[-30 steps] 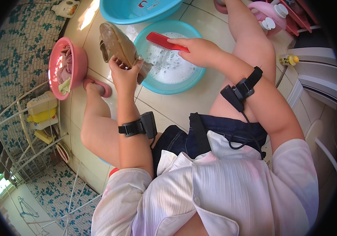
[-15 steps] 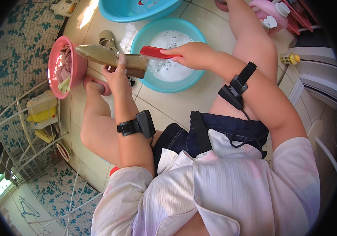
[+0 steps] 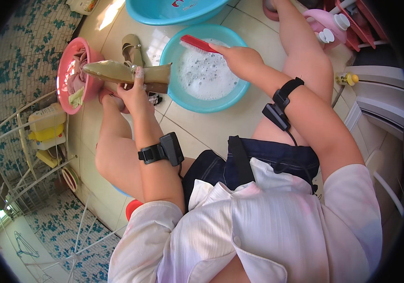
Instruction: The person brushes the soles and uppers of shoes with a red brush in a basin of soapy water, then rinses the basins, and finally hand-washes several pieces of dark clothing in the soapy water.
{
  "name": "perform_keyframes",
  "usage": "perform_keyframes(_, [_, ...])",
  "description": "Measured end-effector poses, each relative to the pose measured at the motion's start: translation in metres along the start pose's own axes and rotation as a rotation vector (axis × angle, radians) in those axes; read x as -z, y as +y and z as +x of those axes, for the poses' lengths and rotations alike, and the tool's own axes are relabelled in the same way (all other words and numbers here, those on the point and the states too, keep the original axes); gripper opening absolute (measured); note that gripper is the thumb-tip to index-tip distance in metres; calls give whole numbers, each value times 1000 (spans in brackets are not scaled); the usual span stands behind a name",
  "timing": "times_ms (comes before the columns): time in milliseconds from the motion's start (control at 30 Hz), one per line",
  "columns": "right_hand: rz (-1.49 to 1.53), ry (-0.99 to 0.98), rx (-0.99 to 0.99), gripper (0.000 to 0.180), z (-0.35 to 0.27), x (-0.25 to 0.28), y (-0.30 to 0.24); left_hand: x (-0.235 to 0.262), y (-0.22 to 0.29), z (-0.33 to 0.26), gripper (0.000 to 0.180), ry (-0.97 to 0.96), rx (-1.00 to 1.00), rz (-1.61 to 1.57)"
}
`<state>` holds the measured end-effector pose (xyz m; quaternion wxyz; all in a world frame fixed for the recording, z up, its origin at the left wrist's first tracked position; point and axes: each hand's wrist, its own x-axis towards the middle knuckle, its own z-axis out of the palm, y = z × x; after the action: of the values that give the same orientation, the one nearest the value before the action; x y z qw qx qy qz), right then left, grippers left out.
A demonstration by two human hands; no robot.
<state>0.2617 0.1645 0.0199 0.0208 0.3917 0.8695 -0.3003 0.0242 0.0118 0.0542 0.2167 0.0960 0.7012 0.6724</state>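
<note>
My left hand point(image 3: 135, 94) is closed around an olive-beige shoe point(image 3: 112, 70), held up left of the blue basin with its toe pointing left. The shoe's heel end reaches close to the basin's rim. In my right hand point(image 3: 240, 59) is the handle of a red scrubbing brush point(image 3: 198, 43), its pale bristles facing down over the basin. White suds point(image 3: 206, 70) fill the light blue basin point(image 3: 173, 96). A matching shoe point(image 3: 132, 48) lies on the tiles behind the held one.
A second blue basin point(image 3: 164, 18) stands at the far side. Left is a pink basin point(image 3: 62, 89) with cloths. A white wire rack point(image 3: 34, 181) with bottles runs along the left. Pink jugs point(image 3: 329, 23) and red crates point(image 3: 364, 30) are at the far right.
The brush has come off the shoe's heel end and moved away to the far right, over the suds. The shoe has shifted slightly left in my left hand.
</note>
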Motion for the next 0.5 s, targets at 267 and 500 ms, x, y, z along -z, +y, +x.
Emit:
perform_keyframes(267, [-78, -133, 47, 39, 11, 1, 38, -14, -10, 2, 71, 13, 10, -39])
perform_keyframes(500, [828, -158, 7, 33, -50, 148, 18, 27, -23, 21, 51, -24, 346, -59])
